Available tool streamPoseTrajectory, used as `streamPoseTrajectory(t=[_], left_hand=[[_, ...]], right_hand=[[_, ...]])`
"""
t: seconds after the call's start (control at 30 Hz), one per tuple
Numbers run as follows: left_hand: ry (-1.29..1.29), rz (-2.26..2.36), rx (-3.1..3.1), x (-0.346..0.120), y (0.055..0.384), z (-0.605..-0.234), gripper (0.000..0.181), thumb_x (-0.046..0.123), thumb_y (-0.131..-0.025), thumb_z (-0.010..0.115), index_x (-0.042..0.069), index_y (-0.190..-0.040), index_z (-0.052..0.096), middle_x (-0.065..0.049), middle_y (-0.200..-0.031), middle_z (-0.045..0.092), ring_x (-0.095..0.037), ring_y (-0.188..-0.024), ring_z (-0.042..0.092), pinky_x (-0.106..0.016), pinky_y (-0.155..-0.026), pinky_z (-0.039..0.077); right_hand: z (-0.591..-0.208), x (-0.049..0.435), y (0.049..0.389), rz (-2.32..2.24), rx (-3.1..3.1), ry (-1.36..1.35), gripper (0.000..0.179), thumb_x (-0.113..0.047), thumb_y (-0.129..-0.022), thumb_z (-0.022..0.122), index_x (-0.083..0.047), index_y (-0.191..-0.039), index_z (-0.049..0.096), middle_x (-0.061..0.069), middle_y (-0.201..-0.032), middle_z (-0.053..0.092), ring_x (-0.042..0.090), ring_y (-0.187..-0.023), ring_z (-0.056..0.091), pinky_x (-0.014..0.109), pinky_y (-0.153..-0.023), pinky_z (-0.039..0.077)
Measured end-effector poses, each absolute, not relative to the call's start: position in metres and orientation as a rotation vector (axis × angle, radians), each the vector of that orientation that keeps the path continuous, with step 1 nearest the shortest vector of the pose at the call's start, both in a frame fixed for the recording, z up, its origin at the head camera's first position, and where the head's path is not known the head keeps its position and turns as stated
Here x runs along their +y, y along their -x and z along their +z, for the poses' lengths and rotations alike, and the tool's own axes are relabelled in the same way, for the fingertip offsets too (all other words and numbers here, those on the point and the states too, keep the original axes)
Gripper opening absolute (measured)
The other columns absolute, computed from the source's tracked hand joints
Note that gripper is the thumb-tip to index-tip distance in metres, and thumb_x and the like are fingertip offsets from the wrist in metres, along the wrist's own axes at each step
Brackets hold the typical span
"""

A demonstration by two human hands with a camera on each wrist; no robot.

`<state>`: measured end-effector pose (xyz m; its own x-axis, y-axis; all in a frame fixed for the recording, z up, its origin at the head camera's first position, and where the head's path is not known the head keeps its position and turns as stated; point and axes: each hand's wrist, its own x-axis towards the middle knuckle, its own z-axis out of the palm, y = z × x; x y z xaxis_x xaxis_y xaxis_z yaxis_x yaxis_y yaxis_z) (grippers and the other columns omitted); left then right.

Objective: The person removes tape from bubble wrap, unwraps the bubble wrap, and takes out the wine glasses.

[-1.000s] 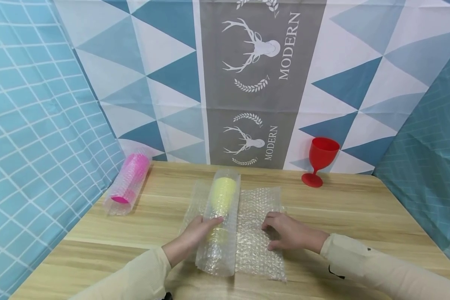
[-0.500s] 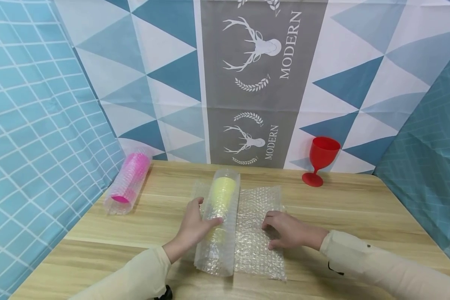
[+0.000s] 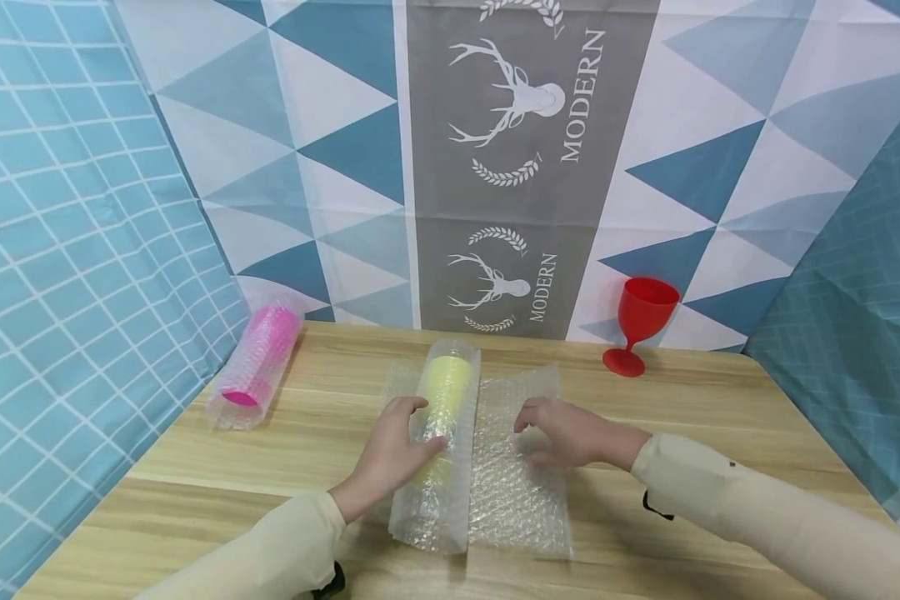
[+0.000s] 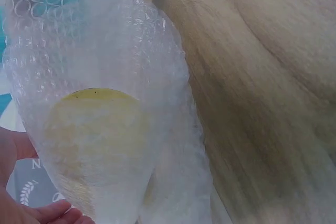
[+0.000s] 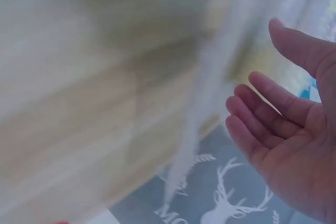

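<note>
Wooden table [image 3: 345,392] spanning the lower frame, bubble wrap [image 3: 459,492] rolled at lower centre, its flat sheet [image 3: 506,500] alongside, yellow object [image 3: 447,387] inside it at centre, your left hand [image 3: 390,454] resting loosely against the roll, your right hand [image 3: 570,433] over the sheet, gripping nothing.

the word "modern" [image 3: 583,96] stands twice, sideways in white capitals, on the grey panel [image 3: 510,204] of the backdrop [image 3: 348,167], larger above, smaller below.
</note>
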<state>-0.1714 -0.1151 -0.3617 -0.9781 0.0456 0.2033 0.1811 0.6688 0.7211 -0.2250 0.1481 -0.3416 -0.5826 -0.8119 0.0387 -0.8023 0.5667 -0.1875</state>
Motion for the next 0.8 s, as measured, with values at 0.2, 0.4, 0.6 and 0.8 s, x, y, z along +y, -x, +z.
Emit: streamPoseTrajectory(t=[0.2, 0.4, 0.6, 0.8], left_hand=[[0.182, -1.193, -2.731, -0.114, 0.172, -0.36, 0.056, 0.021, -0.078, 0.076, -0.002, -0.125, 0.055, -0.019, -0.13, 0.057, -0.038, -0.123, 0.053, -0.052, -0.104, 0.045], [0.16, -1.185, -2.737, -0.115, 0.172, -0.361, 0.056, 0.022, -0.078, 0.076, -0.002, -0.125, 0.055, -0.019, -0.13, 0.057, -0.038, -0.123, 0.053, -0.052, -0.104, 0.045], [0.178, -1.176, -2.736, -0.115, 0.173, -0.363, 0.055, 0.021, -0.078, 0.076, -0.003, -0.124, 0.056, -0.02, -0.128, 0.058, -0.038, -0.121, 0.054, -0.052, -0.104, 0.045], [0.188, -1.175, -2.739, -0.115, 0.172, -0.363, 0.055, 0.021, -0.078, 0.075, -0.004, -0.123, 0.056, -0.021, -0.128, 0.058, -0.039, -0.12, 0.054, -0.052, -0.103, 0.046]], right_hand=[[-0.319, 0.137, 0.235, -0.261, 2.7, 1.404, 0.036, -0.018, -0.079, 0.076, 0.002, -0.107, 0.066, 0.013, -0.104, 0.068, 0.028, -0.096, 0.064, 0.037, -0.084, 0.055], [-0.303, 0.122, 0.246, -0.262, 2.657, 1.331, 0.037, -0.022, -0.082, 0.073, 0.002, -0.108, 0.066, 0.015, -0.107, 0.07, 0.031, -0.097, 0.067, 0.035, -0.086, 0.055], [-0.289, 0.107, 0.259, -0.227, 2.617, 1.29, 0.035, -0.026, -0.085, 0.07, -0.001, -0.109, 0.067, 0.013, -0.109, 0.071, 0.026, -0.097, 0.067, 0.028, -0.084, 0.055], [-0.277, 0.096, 0.267, -0.254, 2.583, 1.195, 0.034, -0.027, -0.089, 0.065, -0.002, -0.111, 0.067, 0.011, -0.107, 0.072, 0.02, -0.096, 0.068, 0.027, -0.084, 0.056]])
